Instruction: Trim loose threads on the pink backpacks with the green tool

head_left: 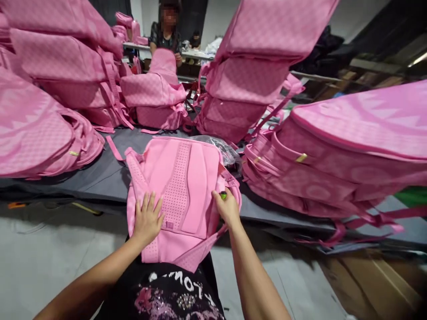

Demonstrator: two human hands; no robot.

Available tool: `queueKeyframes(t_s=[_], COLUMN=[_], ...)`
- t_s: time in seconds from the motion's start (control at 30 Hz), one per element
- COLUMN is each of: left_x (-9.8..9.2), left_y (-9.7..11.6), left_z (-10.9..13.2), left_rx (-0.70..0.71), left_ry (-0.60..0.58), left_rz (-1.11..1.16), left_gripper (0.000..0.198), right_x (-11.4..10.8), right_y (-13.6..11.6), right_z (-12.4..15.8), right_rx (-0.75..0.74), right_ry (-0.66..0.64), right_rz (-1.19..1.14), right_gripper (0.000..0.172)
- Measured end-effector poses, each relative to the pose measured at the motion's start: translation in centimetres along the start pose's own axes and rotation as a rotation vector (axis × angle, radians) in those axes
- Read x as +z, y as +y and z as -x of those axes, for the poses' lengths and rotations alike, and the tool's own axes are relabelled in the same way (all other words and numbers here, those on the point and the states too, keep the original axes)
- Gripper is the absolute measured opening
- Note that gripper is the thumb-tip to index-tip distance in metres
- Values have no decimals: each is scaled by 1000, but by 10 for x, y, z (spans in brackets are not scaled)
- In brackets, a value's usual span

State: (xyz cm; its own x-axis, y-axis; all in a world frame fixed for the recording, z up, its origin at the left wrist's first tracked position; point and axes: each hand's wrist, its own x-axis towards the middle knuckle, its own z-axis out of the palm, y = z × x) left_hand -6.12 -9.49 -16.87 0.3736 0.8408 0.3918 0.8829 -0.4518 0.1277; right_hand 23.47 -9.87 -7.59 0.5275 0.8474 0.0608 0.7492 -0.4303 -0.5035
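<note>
A pink backpack (pixel 203 178) lies in front of me with its padded back panel up, its lower end against my body and its upper part on the dark-covered table. My left hand (pixel 147 220) rests flat on its lower left side, fingers spread over the panel and strap. At the right edge of the bag, my right hand (pixel 227 206) is closed around a small green-and-black object (pixel 223 195), most of it hidden in the fist. The thumb and fingers there also touch the bag's side. The shoulder straps hang loose at both sides.
Stacked pink backpacks (pixel 56 58) stand at the left, and another tall stack (pixel 250 80) rises behind. A large pink backpack (pixel 333 164) lies close on the right. Clear plastic (pixel 220 149) sits behind my bag. Across the table (pixel 110 178) stands another person (pixel 165 35).
</note>
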Motion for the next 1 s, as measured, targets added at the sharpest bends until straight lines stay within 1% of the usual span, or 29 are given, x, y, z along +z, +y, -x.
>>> queueKeyframes(t_s=[0.07, 0.1, 0.13, 0.2, 0.23, 0.27, 0.3, 0.37, 0.43, 0.47, 0.5, 0.57, 0.67, 0.73, 0.8, 0.87, 0.93, 1.0], left_x=[-13, -24, -36, -61, -71, -78, -83, -86, -85, -84, -83, -78, -72, -74, -82, -96, -109, -115], left_y=[6, 9, 12, 18, 21, 25, 28, 35, 39, 40, 40, 38, 29, 21, 7, -11, -27, -32], left_z=[4, -1, -12, -48, -72, -98, -122, -162, -184, -189, -192, -195, -201, -209, -221, -236, -248, -251], left_rx=[28, 74, 149, 367, 482, 578, 658, 743, 759, 763, 768, 774, 817, 876, 919, 920, 877, 823], left_ry=[51, 81, 120, 219, 275, 290, 251, 57, -139, -186, -204, -212, -212, -199, -166, -124, -75, -24], left_rz=[-10, 1, 23, 82, 96, 85, 62, 35, 35, 27, 3, -57, -77, -63, -73, -103, -135, -156], left_gripper=[55, 54, 52, 43, 37, 32, 30, 40, 51, 52, 52, 49, 50, 53, 56, 59, 60, 60], right_x=[4, 5, 5, 5, 6, 7, 9, 13, 18, 21, 24, 33, 44, 45, 42, 39, 38, 40], right_y=[-2, -6, -11, -23, -29, -36, -42, -50, -54, -53, -51, -46, -41, -41, -41, -42, -43, -43], right_z=[5, 10, 14, 21, 22, 20, 18, 12, 8, 6, 3, -6, -18, -20, -17, -14, -13, -16], right_rx=[-39, -77, -126, -238, -291, -334, -363, -390, -368, -344, -311, -259, -281, -282, -269, -262, -267, -264], right_ry=[-33, -45, -51, -58, -66, -80, -102, -159, -210, -231, -234, -243, -260, -257, -261, -279, -306, -307], right_rz=[-92, -147, -210, -325, -363, -380, -373, -348, -291, -250, -187, -60, 17, 13, -10, -10, 24, 72], right_gripper=[47, 48, 49, 48, 47, 46, 46, 49, 55, 57, 59, 64, 69, 71, 71, 72, 72, 73])
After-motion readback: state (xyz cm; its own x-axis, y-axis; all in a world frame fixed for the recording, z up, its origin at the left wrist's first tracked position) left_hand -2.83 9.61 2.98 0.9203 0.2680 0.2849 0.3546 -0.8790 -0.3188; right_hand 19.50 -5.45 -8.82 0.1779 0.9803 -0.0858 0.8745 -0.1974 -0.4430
